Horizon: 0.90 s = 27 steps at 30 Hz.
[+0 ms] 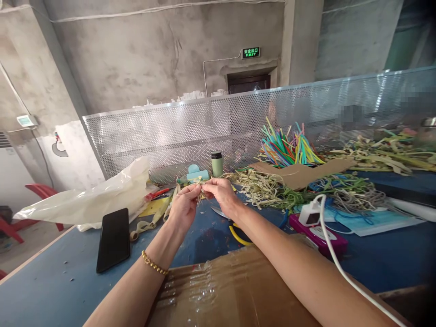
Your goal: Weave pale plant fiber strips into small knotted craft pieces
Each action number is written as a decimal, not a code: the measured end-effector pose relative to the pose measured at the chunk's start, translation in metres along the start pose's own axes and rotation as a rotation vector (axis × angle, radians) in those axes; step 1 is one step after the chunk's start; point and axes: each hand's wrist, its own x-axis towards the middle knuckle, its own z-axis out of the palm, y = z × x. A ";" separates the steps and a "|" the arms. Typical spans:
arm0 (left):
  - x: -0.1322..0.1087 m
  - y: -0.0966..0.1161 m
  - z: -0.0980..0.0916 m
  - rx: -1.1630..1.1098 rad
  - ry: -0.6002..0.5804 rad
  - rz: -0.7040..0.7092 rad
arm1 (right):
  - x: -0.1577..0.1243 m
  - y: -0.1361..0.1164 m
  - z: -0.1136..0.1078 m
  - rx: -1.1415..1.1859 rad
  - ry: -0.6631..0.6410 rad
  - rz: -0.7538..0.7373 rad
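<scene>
Left hand point(183, 206) and right hand point(222, 193) hold a small pale strip point(200, 180) in a closed fingertip grip above the blue table point(68, 277); yellow-handled scissors point(235, 234) lie near the right hand.

Blue tabletop point(44, 281), cluttered. Black phone point(113, 240) toward left edge; whitish plastic sheet point(95, 195) over far-left corner; green tumbler point(217, 167) by far edge, pale strips point(260, 188) heaped to its right. Cardboard point(225, 290) at near edge. Purple box point(332, 241) right of cardboard, blue face mask point(381, 223) near it.

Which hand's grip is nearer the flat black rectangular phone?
Left: the left grip is to the right of the phone and beyond it; the right grip is farther right.
</scene>
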 end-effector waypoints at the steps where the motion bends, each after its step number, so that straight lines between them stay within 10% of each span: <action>1: 0.000 0.000 0.000 0.012 0.000 0.005 | 0.000 0.000 0.000 -0.001 0.001 0.001; 27: 0.002 0.008 -0.006 0.256 0.011 -0.036 | 0.011 -0.008 -0.021 -0.493 -0.033 -0.226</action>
